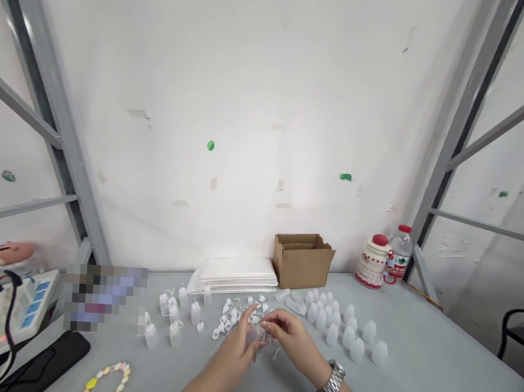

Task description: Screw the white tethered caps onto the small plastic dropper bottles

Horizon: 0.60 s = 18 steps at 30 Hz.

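Note:
My left hand is closed around a small translucent plastic bottle, held tilted above the table. The fingers of my right hand are pinched together at the bottle's upper end; what they grip is too small to make out. Just behind my hands lies a loose pile of white caps with thin straps. To the left stand several small squeeze bottles with strapped caps on them. On the right, several frosted bottles without caps stand in loose rows, and a few translucent pieces lie flat beside them.
A stack of white sheets and an open cardboard box sit against the wall. At the back right are a red-lidded flask and a water bottle. A black phone and a beaded bracelet lie front left.

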Available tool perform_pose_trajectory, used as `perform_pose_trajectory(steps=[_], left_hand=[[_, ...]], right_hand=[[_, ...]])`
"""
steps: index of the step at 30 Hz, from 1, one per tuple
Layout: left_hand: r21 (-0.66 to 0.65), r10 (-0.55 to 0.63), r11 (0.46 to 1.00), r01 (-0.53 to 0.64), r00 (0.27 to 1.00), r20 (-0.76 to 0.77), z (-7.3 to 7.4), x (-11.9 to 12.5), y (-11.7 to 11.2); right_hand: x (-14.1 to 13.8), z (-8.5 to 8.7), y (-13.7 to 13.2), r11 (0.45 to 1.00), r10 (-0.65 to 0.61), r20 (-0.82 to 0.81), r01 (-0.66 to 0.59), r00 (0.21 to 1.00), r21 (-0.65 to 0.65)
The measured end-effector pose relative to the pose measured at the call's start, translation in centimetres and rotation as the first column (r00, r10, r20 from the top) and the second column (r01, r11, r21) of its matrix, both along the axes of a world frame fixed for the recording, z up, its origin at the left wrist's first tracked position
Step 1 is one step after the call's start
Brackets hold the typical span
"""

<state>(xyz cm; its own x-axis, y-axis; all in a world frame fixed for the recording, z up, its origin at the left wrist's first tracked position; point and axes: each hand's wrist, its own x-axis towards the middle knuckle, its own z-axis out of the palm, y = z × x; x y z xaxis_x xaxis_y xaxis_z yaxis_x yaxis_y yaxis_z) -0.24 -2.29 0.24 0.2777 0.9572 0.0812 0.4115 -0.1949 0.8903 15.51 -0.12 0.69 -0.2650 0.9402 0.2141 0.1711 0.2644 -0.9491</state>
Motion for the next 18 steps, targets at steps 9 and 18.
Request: perform_pose_trajectory(steps=[9, 18], left_hand=[[0.009, -0.189, 0.982, 0.190, 0.981, -0.029, 0.8, -1.0, -0.4], [0.041, -0.123, 0.990, 0.137, 0.962, -0.245, 1.6, -0.7, -0.5]], right_hand=[[1.3, 1.9, -0.5, 0.985, 0.094, 0.118, -0.109, 0.989, 0.134], [0.1, 0.0, -0.3, 0.991, -0.080, 0.312, 0.042, 0.947, 0.127]])
